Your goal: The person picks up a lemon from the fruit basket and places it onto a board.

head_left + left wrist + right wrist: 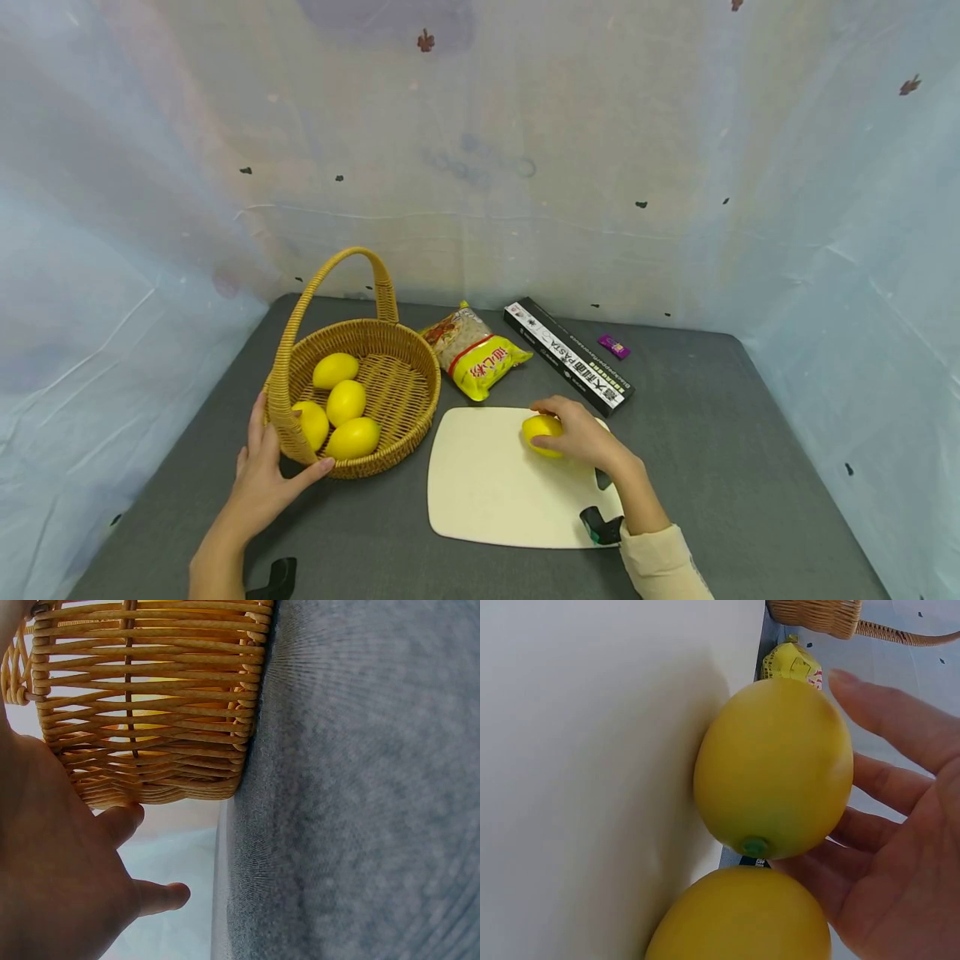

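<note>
On a cream cutting board (487,492), my right hand (573,433) curves its fingers around a lemon (542,435), thumb on the near side. A second lemon (742,922) lies beside it in the right wrist view; in the head view the hand and forearm hide it. My left hand (262,479) spreads against the near left side of a wicker basket (408,454). Its thumb lies at the rim, and two straight fingers extend past the wall in the left wrist view. Several lemons (347,403) rest inside the basket, grouped toward its left.
Behind the board lie a yellow-ended noodle bag (487,360), a long black pasta box (566,354) and a small purple packet (614,346). The basket's tall handle (292,333) arches upward. A grey table (720,450) carries everything, with pale plastic sheeting (480,150) around it.
</note>
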`<state>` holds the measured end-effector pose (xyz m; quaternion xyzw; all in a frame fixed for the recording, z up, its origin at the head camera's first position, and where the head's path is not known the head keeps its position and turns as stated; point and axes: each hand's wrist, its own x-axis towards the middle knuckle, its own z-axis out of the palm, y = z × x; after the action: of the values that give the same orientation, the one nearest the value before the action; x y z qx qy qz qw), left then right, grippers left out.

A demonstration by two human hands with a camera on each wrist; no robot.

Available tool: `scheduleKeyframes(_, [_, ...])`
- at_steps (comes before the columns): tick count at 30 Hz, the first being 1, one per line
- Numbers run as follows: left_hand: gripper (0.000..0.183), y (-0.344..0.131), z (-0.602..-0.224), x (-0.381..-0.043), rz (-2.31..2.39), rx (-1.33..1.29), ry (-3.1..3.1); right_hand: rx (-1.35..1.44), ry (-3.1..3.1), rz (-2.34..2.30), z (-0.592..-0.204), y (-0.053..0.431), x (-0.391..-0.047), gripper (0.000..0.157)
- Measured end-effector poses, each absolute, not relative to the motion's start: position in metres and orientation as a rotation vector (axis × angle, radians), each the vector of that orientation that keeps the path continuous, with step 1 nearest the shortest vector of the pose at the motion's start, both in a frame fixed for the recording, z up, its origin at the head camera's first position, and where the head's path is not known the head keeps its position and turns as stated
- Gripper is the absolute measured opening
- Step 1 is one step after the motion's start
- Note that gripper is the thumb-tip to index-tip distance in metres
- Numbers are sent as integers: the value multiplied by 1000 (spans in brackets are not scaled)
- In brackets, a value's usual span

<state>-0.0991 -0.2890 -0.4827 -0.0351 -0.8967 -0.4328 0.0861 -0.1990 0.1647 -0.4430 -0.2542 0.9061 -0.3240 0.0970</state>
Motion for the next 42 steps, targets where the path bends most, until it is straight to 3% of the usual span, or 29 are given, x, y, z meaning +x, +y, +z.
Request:
scheduleKeyframes(27, [106,-290,-484,-99,-1298,-110,-2679,-746,2613,-1055,-432,166,-199,48])
scheduleKeyframes(42, [107,-290,-483,-98,-1279,-98,-2694,-909,2553,-1095,-406,131,-214,50])
